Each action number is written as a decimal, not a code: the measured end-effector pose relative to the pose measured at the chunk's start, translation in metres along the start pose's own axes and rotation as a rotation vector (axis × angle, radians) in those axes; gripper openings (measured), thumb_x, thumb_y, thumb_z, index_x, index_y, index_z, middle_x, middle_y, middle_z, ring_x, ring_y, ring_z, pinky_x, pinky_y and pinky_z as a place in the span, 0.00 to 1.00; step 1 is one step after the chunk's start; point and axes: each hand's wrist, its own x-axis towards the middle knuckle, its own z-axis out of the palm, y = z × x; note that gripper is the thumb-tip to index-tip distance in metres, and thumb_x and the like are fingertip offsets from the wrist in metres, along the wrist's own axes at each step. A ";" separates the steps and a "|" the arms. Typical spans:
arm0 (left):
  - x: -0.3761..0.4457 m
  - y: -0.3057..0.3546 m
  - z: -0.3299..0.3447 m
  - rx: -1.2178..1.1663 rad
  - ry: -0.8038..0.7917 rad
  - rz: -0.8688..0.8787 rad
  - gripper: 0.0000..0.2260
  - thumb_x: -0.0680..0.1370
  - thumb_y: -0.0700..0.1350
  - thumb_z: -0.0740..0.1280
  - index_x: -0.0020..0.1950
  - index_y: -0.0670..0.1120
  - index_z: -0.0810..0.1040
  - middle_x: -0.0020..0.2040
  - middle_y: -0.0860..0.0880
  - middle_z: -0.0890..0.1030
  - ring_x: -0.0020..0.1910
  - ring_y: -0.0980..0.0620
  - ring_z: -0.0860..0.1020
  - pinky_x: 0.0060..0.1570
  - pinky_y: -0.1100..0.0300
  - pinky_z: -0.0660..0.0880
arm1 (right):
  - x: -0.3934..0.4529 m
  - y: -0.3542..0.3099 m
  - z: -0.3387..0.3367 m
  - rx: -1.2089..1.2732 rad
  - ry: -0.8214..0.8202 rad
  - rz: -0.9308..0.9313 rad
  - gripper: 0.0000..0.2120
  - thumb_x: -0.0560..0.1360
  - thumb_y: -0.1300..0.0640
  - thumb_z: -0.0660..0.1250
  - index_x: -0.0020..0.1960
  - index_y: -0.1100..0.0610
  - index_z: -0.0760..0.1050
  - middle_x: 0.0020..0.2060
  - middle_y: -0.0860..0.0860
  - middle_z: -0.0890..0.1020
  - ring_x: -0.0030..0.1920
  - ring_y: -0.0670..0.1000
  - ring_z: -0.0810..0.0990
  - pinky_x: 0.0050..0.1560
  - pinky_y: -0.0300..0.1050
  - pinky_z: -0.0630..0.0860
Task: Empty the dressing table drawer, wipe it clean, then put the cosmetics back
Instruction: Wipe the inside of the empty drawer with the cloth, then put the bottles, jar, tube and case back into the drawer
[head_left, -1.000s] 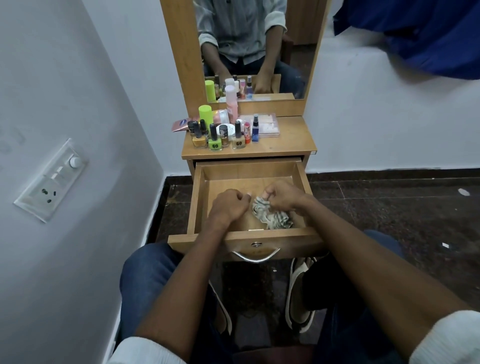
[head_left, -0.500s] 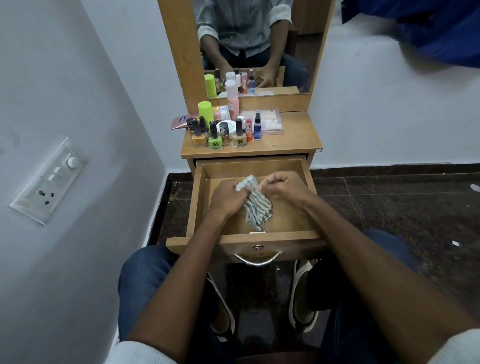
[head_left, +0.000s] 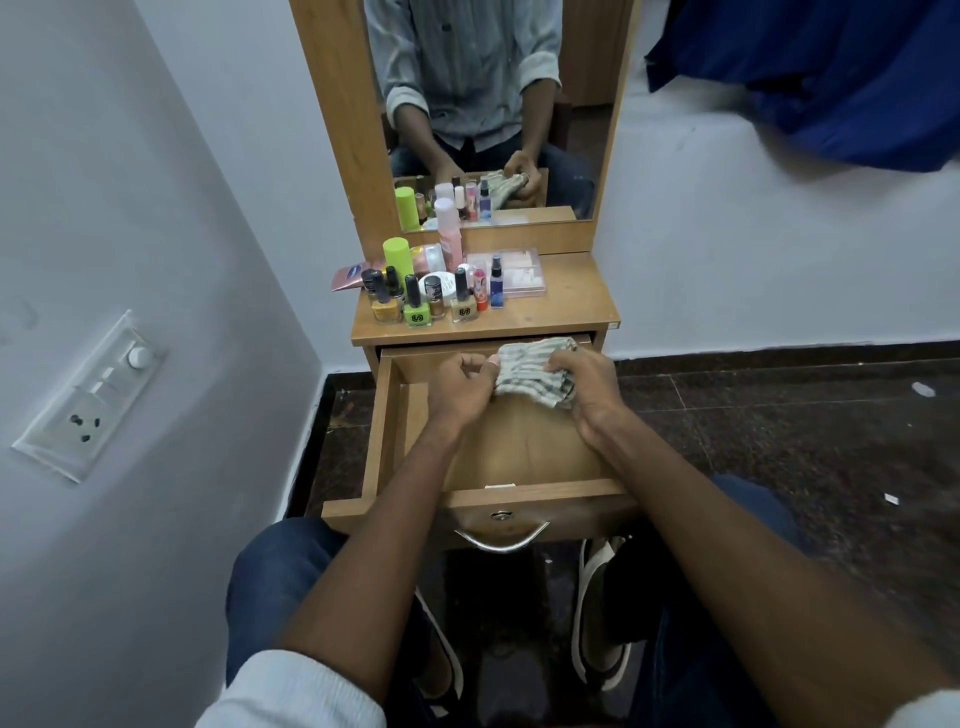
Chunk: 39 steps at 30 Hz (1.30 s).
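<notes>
Right hand (head_left: 587, 395) grips cloth (head_left: 535, 371); left hand (head_left: 460, 387) pinches edge.

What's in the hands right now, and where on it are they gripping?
Both hold the striped cloth above the open drawer. The right hand grips its right side; the left hand pinches its left edge.

Drawer (head_left: 382, 447): light wood-look board, smooth, semi-matt; its handle (head_left: 501, 540) is shiny metal w/ a small metal lock. Table (head_left: 571, 301) top has the same finish. Cloth (head_left: 530, 371): soft striped fabric, crumpled. Nail polish bottles (head_left: 415, 312): glossy, prob. glass w/ black plastic caps. Floor (head_left: 779, 415): dark speckled stone, polished. Wall (head_left: 156, 208): matt paint.
</notes>
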 end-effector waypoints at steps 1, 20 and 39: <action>0.002 0.001 0.006 -0.022 0.011 0.001 0.19 0.72 0.65 0.69 0.51 0.51 0.83 0.47 0.51 0.87 0.47 0.47 0.86 0.52 0.40 0.84 | -0.001 -0.005 0.002 0.050 0.057 -0.044 0.07 0.70 0.71 0.67 0.43 0.62 0.80 0.41 0.60 0.86 0.39 0.59 0.85 0.39 0.51 0.82; 0.009 0.072 0.032 0.546 0.078 0.619 0.10 0.82 0.45 0.65 0.63 0.53 0.78 0.49 0.51 0.86 0.46 0.48 0.83 0.43 0.51 0.80 | 0.067 -0.072 0.029 -0.276 0.598 -0.047 0.09 0.75 0.61 0.68 0.54 0.60 0.76 0.48 0.53 0.80 0.49 0.57 0.82 0.47 0.49 0.80; 0.012 0.084 0.030 0.580 0.110 0.609 0.06 0.81 0.45 0.67 0.55 0.52 0.83 0.49 0.51 0.86 0.48 0.48 0.83 0.44 0.53 0.80 | 0.094 -0.064 0.035 -0.907 0.647 -0.305 0.17 0.79 0.55 0.73 0.66 0.58 0.78 0.66 0.58 0.72 0.68 0.60 0.69 0.64 0.55 0.74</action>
